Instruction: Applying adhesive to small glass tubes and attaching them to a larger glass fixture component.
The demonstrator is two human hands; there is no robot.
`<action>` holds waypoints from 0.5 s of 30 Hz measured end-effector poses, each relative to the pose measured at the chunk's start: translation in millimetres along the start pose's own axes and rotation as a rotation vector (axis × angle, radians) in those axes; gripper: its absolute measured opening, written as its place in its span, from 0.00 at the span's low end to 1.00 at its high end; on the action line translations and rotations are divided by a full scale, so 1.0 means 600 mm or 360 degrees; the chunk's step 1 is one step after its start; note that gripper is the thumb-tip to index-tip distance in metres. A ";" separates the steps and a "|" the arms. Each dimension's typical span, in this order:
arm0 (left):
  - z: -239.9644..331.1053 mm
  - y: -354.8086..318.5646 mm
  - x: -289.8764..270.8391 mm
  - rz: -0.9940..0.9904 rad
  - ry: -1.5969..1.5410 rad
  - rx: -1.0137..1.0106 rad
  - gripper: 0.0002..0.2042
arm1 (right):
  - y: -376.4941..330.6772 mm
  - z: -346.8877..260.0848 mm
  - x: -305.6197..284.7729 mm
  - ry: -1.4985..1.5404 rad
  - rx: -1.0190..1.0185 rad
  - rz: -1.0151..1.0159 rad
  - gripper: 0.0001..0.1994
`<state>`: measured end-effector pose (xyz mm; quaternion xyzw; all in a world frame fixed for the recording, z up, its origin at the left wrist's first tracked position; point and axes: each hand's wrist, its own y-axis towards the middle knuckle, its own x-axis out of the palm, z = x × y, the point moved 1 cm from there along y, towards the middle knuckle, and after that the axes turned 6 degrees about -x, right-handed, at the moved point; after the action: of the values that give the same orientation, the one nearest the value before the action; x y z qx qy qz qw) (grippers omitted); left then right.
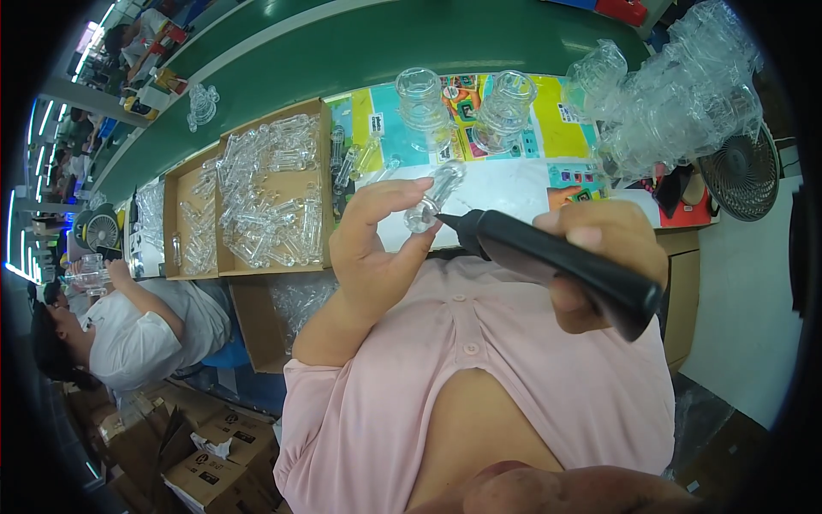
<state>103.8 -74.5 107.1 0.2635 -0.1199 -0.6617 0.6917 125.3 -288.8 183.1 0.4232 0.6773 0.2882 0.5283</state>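
Between thumb and fingers, my left hand (372, 240) grips a small clear plastic tube (443, 184) with a rounded, flared end, held tilted above the work surface. My right hand (616, 257) is wrapped around a long black handheld dispenser (548, 261) with a narrow pointed nozzle. The nozzle tip is right at the tube's flared lower end; whether it touches cannot be made out. Beyond my hands, two clear ringed plastic vessels stand upright, a left one (421, 107) and a right one (507, 111). Several small clear tubes (347, 167) lie left of them.
A divided cardboard tray (328, 193) full of clear tubes sits at left. Clear bagged plastic parts (676, 103) pile up at right, beside a black fan (741, 176). Another clear piece (203, 107) rests on the green bench (342, 51). A co-worker (145, 334) handles clear parts far left.
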 end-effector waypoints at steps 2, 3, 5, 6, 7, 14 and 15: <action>-0.002 -0.005 0.000 0.0000 -0.0051 -0.0042 0.16 | 0.000 -0.009 0.000 -0.0037 -0.0034 -0.0032 0.20; -0.003 -0.005 0.001 -0.0010 -0.0112 -0.0079 0.16 | -0.002 -0.010 0.001 -0.0041 -0.0036 -0.0033 0.20; 0.006 -0.006 0.005 -0.0040 -0.0276 -0.0229 0.17 | -0.008 -0.010 0.006 -0.0068 -0.0129 0.0052 0.20; 0.011 -0.006 0.007 -0.0069 -0.0435 -0.0382 0.18 | -0.010 -0.009 0.007 -0.0067 -0.0131 0.0053 0.20; 0.014 -0.007 0.007 -0.0068 -0.0433 -0.0381 0.18 | -0.011 -0.009 0.007 -0.0043 -0.0145 0.0069 0.20; 0.032 -0.004 0.006 -0.0150 -0.1115 -0.0911 0.25 | -0.022 0.000 0.007 0.0192 -0.0284 0.0165 0.19; 0.029 -0.006 0.006 -0.0180 -0.1240 -0.0847 0.25 | -0.022 0.001 0.007 0.0193 -0.0285 0.0165 0.19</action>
<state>92.3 -81.4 119.1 -0.1844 -0.1823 -0.7555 0.6017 121.9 -291.4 170.0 0.3905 0.6569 0.3994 0.5064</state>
